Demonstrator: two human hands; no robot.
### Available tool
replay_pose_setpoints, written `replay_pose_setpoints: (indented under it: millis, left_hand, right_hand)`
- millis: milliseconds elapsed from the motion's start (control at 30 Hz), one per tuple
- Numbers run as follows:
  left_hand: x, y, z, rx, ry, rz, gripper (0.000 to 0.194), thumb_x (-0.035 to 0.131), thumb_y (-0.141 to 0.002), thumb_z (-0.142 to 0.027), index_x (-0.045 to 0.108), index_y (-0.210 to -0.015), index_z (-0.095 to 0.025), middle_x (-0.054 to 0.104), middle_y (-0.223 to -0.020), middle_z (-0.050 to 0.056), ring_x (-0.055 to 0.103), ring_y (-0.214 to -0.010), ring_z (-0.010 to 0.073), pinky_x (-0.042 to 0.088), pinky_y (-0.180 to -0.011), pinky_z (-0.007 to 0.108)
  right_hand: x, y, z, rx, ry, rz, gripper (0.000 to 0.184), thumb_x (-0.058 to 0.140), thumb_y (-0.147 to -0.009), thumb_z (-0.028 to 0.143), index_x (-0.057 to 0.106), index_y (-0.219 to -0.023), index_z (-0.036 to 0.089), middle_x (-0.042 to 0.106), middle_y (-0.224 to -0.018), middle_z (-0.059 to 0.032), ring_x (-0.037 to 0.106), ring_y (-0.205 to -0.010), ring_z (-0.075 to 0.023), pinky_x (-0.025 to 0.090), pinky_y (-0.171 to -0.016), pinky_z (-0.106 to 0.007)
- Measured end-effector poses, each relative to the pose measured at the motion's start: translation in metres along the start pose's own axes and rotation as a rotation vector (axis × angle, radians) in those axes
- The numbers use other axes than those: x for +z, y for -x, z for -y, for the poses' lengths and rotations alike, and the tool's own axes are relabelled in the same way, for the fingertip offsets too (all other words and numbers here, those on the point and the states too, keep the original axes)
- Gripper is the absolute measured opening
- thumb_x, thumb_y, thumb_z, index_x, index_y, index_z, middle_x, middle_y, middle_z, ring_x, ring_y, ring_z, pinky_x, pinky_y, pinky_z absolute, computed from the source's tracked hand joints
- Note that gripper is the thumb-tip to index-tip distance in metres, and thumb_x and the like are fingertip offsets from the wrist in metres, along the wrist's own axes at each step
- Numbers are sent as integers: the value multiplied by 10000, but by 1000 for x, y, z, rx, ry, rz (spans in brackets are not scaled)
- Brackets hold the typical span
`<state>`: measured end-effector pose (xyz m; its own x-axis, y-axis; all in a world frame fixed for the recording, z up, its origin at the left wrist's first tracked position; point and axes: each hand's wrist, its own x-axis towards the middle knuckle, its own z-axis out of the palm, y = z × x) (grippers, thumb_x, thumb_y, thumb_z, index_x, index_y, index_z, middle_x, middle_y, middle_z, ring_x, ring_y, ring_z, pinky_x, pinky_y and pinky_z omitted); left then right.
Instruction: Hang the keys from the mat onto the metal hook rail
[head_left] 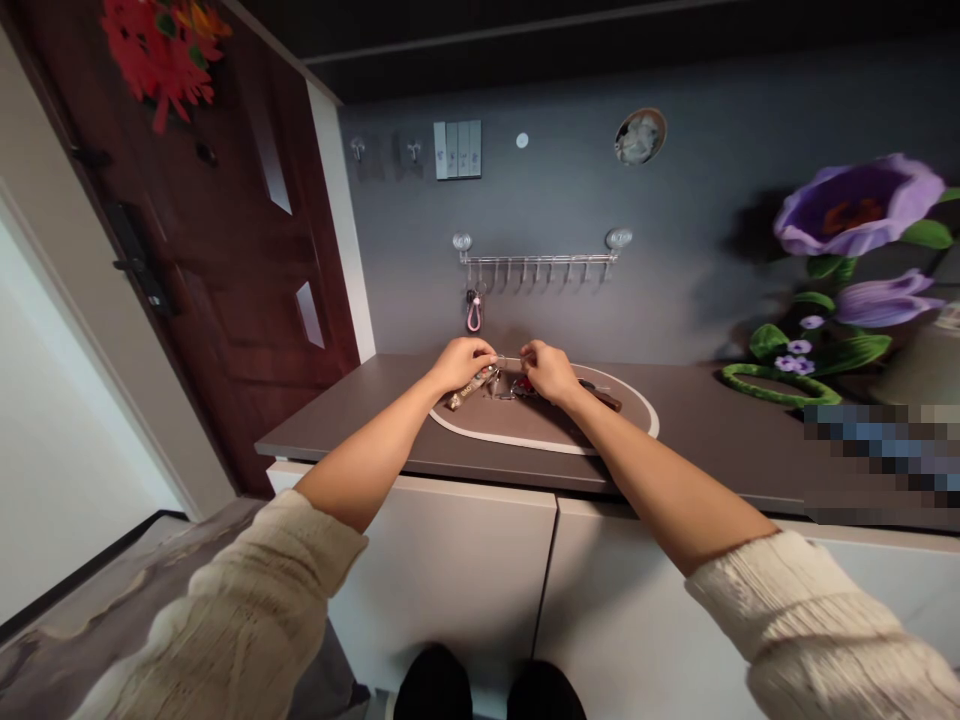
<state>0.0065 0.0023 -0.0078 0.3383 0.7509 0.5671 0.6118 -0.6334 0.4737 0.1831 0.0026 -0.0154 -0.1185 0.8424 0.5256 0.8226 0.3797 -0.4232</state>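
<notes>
My left hand [459, 366] is closed in a pinch on a bunch of keys [496, 380]. A patterned key strap [466, 390] with lettering slants down below its fingers. Close beside it, my right hand [553, 373] has its fingertips pressed together; what they hold is too small to make out. A small red item [523, 384] lies or hangs just under those fingers. Partly behind the right hand, a dark item with a brown end [606, 399] rests on the brown oval mat [510, 437]. Both hands are above this mat.
On the wall, a clear hook rail [540, 260] carries a pink loop keychain [474, 314] at its left end. Purple artificial flowers [855, 215] stand at the right of the counter [352, 420]. White cabinet doors [450, 560] are below, and a dark red door [247, 270] is at left.
</notes>
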Motion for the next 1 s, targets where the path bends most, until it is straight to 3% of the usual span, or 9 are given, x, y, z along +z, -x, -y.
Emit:
replay_pose_setpoints:
  millis: [200,500,733,1000]
  left_hand:
    - [2,-2,4,-126,321,-61,190,570,-723,-299,638,-756,-126,609,-608,2,512,-534,87,398,-570,218]
    - [6,-4,4,-241,784,-130,299,693,-602,-360,625,-752,-110,639,-696,26,550,-601,92,427,-653,251]
    - [9,-2,-1,-294,907,-133,331,725,-566,-354,630,-765,-108,638,-683,22,558,-589,91,439,-627,247]
    - [14,-1,-4,-322,943,-141,314,729,-565,-326,632,-767,-106,641,-671,22,551,-565,83,443,-605,236]
  right_hand:
    - [2,0,2,17,-185,-12,165,510,-757,174,598,-896,160,653,-849,-55,579,-766,-132,412,-733,-246]
    - [1,1,9,-55,-635,52,180,527,-745,295,596,-826,150,635,-844,-36,548,-760,-121,398,-774,-272]
    - [0,2,15,-48,-859,23,216,608,-670,338,582,-779,154,611,-763,-9,529,-714,-113,395,-755,-269]
    - [-1,1,12,6,-885,21,280,652,-612,399,578,-723,152,588,-707,-2,496,-657,-108,387,-701,-266]
